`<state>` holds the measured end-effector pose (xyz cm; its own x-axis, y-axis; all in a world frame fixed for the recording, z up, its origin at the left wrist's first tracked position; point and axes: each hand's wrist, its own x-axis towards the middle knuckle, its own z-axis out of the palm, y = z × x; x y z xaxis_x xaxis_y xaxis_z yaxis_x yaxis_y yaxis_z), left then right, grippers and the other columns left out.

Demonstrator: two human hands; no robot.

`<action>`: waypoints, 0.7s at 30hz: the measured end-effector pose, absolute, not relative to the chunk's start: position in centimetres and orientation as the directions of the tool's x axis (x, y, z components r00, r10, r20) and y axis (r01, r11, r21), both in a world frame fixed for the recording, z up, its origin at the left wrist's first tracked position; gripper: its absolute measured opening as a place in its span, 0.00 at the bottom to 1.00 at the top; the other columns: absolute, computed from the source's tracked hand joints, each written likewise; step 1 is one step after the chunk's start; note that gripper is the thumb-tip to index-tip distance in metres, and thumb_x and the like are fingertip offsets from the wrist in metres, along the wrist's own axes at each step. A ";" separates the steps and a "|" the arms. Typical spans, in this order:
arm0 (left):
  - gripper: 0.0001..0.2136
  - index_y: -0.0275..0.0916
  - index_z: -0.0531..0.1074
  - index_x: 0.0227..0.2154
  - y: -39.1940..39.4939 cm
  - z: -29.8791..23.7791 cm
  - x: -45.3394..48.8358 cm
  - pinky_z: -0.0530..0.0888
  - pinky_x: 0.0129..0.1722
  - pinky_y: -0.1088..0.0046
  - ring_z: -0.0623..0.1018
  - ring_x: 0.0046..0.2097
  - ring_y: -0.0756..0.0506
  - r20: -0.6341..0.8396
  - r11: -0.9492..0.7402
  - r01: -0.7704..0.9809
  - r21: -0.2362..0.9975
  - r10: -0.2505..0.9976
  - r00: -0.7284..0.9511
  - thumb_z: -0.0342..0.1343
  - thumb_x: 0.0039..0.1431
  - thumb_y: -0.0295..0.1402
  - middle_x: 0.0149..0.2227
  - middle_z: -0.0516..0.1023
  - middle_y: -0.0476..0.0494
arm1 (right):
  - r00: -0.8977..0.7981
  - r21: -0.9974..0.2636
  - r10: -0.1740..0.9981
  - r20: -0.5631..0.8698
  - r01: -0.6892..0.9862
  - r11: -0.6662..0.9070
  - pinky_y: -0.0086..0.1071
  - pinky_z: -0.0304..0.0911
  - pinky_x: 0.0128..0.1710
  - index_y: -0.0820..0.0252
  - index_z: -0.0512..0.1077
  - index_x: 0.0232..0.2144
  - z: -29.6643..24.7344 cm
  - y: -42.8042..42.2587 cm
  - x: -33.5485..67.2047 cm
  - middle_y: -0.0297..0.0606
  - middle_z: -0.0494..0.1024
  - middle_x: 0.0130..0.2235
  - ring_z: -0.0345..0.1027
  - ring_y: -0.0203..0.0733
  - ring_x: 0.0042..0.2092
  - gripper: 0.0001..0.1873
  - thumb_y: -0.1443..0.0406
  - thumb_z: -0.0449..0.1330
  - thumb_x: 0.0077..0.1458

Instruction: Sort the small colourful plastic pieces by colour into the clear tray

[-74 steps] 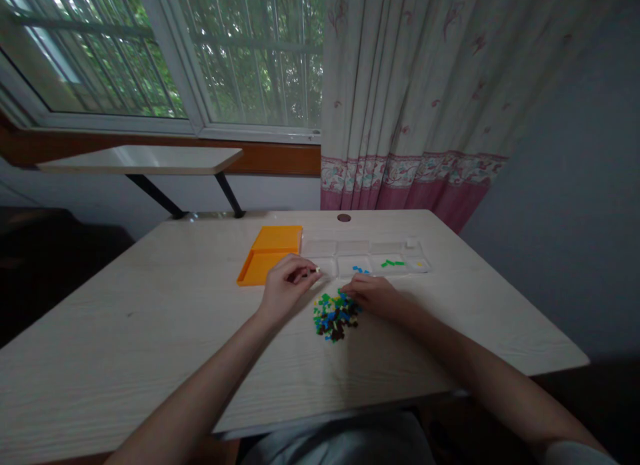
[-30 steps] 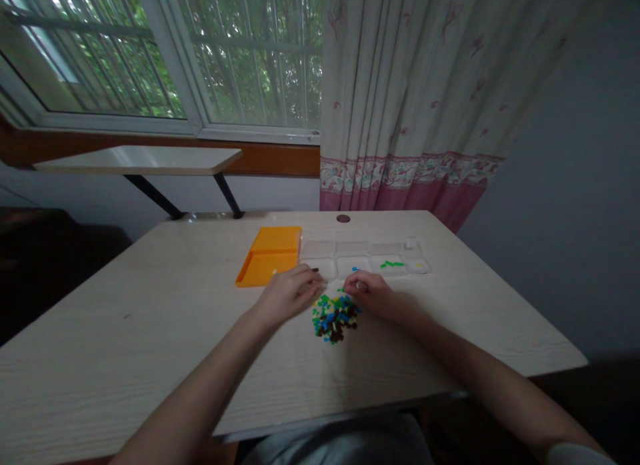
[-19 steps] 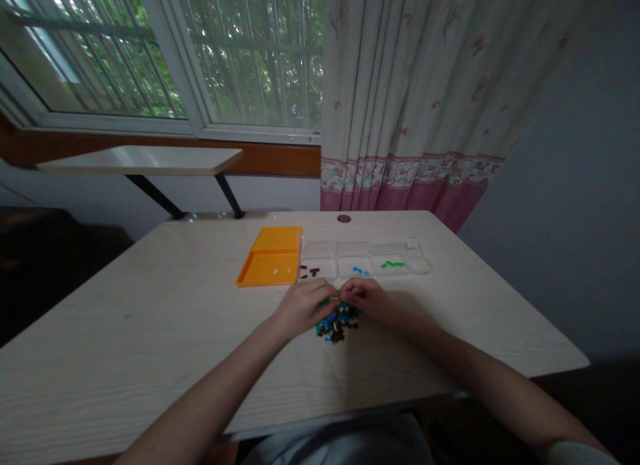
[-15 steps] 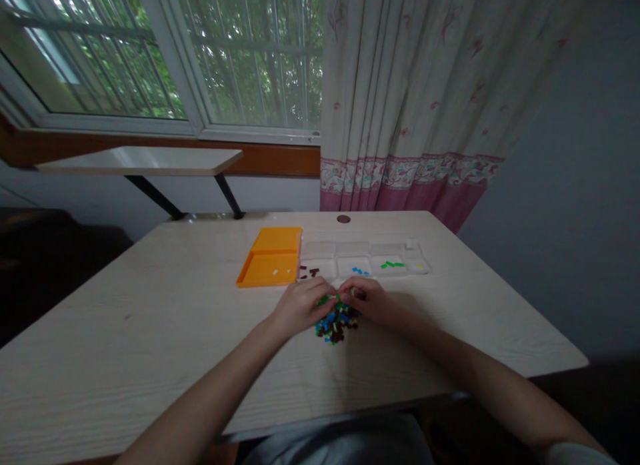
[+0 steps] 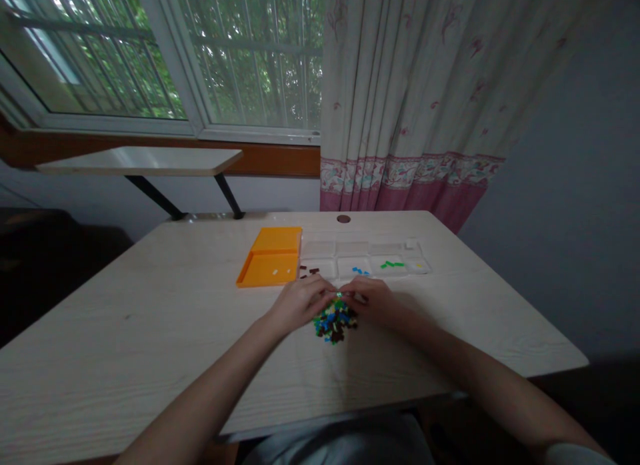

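Note:
A small heap of tiny coloured pieces [image 5: 335,325], green, blue, brown and yellow, lies on the pale wooden table [image 5: 150,331]. My left hand [image 5: 299,303] and my right hand [image 5: 373,299] meet just above the heap's far edge, fingertips pinched together on a small green piece [image 5: 339,295]. Behind them sits a clear compartment tray [image 5: 367,250] with brown pieces [image 5: 309,273], blue pieces [image 5: 359,271], green pieces [image 5: 392,264] and a yellow piece [image 5: 420,265] in separate cells. An orange tray [image 5: 270,259] with a white piece [image 5: 275,272] lies left of it.
A cable hole [image 5: 343,219] marks the table's far edge. A white shelf on black brackets [image 5: 140,159] stands under the window at the back left. A patterned curtain [image 5: 415,98] hangs behind the table. The table's right corner [image 5: 580,361] is close by.
My left hand came back from the tray area to the heap, leaving brown pieces in the clear tray's left cell and a white piece in the orange tray. Both hands now pinch together above the heap.

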<state>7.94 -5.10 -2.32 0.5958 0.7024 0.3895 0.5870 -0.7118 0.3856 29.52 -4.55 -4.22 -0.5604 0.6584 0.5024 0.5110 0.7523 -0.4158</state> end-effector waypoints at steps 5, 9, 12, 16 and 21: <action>0.10 0.40 0.71 0.37 -4.0 -2.3 6.7 0.69 0.40 0.74 0.72 0.42 0.47 0.249 -0.671 0.673 0.310 0.741 0.624 0.44 0.59 0.31 0.37 0.72 0.43 | -0.493 -0.392 0.650 0.578 0.531 0.752 0.25 0.60 0.31 0.58 0.73 0.36 -3.7 -4.1 30.3 0.36 0.75 0.29 0.67 0.33 0.29 0.10 0.62 0.53 0.55; 0.13 0.42 0.72 0.39 -3.7 -2.5 6.3 0.69 0.40 0.75 0.72 0.42 0.48 0.166 -0.690 0.655 0.307 0.717 0.677 0.44 0.57 0.27 0.39 0.71 0.44 | -0.479 -0.355 0.628 0.614 0.542 0.761 0.25 0.60 0.30 0.58 0.72 0.36 -3.4 -3.8 30.9 0.36 0.75 0.28 0.66 0.32 0.28 0.10 0.62 0.53 0.55; 0.13 0.43 0.72 0.40 -3.7 -2.5 6.3 0.69 0.39 0.76 0.73 0.41 0.48 0.144 -0.700 0.644 0.309 0.703 0.696 0.45 0.57 0.27 0.39 0.71 0.45 | -0.471 -0.339 0.620 0.628 0.551 0.762 0.25 0.60 0.30 0.58 0.73 0.36 -3.3 -3.6 31.2 0.36 0.75 0.28 0.67 0.33 0.28 0.11 0.62 0.53 0.55; 0.12 0.42 0.72 0.40 -3.7 -2.4 6.3 0.69 0.39 0.74 0.73 0.42 0.47 0.140 -0.676 0.680 0.285 0.731 0.668 0.45 0.57 0.28 0.39 0.71 0.43 | -0.455 -0.324 0.600 0.657 0.549 0.771 0.25 0.61 0.31 0.59 0.73 0.35 -3.2 -3.4 31.4 0.37 0.75 0.28 0.68 0.33 0.29 0.11 0.62 0.53 0.55; 0.10 0.41 0.71 0.38 -3.6 -2.6 6.2 0.69 0.40 0.75 0.73 0.42 0.47 0.160 -0.671 0.681 0.292 0.736 0.657 0.45 0.58 0.31 0.39 0.72 0.44 | -0.446 -0.307 0.598 0.665 0.566 0.765 0.25 0.61 0.31 0.58 0.73 0.35 -3.0 -3.4 31.4 0.37 0.75 0.28 0.67 0.33 0.28 0.11 0.61 0.52 0.56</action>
